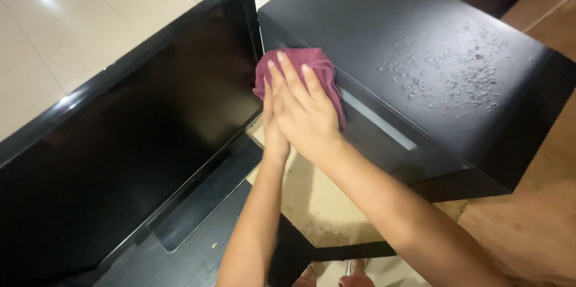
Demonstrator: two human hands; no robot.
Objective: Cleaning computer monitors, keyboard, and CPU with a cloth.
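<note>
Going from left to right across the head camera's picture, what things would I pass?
Flat black screen → maroon cloth pressed by the hands, right hand over left hand → black box → patch of pale crumbs on its top → wooden floor.

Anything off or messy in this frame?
Yes: pale crumbs or flakes lie scattered over the top of the black box, toward its right end, plain against the dark surface. More dusty specks mark the floor beneath it. Both hands, right hand over left hand, press a maroon cloth on its front edge, away from the crumbs.
</note>
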